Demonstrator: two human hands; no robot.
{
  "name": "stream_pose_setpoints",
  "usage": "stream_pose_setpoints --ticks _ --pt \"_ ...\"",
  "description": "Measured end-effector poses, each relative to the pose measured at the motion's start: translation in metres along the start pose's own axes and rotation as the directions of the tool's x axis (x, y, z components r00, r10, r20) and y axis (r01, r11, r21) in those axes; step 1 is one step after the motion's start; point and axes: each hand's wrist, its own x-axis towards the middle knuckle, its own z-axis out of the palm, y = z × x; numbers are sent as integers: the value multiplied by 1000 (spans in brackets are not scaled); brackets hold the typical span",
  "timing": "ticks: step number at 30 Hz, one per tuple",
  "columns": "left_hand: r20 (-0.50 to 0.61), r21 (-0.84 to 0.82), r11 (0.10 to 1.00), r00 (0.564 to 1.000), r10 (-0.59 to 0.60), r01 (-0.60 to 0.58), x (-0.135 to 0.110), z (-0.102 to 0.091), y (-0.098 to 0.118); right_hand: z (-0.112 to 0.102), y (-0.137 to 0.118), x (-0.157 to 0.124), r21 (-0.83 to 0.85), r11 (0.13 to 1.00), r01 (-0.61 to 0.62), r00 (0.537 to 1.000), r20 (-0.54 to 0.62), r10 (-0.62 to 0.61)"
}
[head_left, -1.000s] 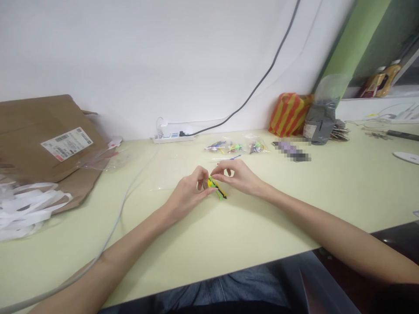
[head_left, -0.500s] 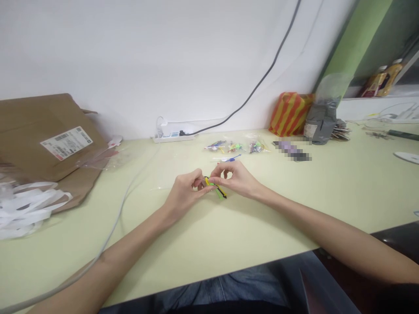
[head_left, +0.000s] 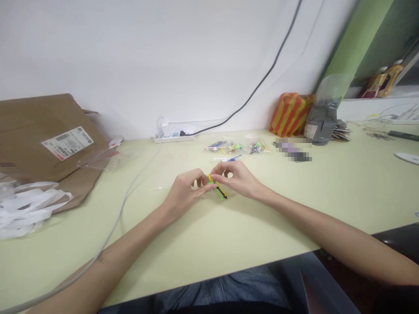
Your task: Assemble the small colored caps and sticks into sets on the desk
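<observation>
at the middle of the surface, a small plastic piece in yellow, green and black lies between the two hands, its long axis slanting from upper left, by the fingertips, to lower right, where a dark pointed end sticks out past them. the left hand and the right hand reach in from either side, and both grips look closed on the piece's upper end, thumbs and fingers curled, though the fingers hide the exact contact. the right hand lies nearer the exposed lower end. the piece has a thin, glossy, strip-like look. just ahead, a slim blue-and-white plastic part rests near the right hand's knuckles, and beyond it lie small clear plastic bags holding bright parts. off to the left sits a flattened cardboard carton with a printed label.
</observation>
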Motion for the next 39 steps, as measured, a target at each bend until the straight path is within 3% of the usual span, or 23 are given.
stream_pose_setpoints --ticks 2,5,10,13,15,21,39 --pt "30 30 999 999 -20 19 0 -2 2 -3 4 0 -48 998 43 999 -31 -44" --pt "7 86 995 998 -57 56 -1 -3 2 -8 10 -1 -258 952 167 983 -35 -182" --pt "-117 134 983 987 -110 125 0 -7 -3 -8 7 -2 -459 755 468 884 258 -391" --pt "-122 145 981 986 -113 130 1 -8 -6 0 4 -3 -524 612 592 803 441 -400" --pt "-106 149 982 990 -98 114 1 -8 -6 5 4 -5 -553 550 626 777 505 -377" --pt "-47 145 986 996 -77 83 0 -6 -1 6 9 -6 -581 538 610 791 486 -372" --pt "-81 204 974 993 -86 101 0 -6 -2 -4 11 -2 -600 573 558 829 425 -363"
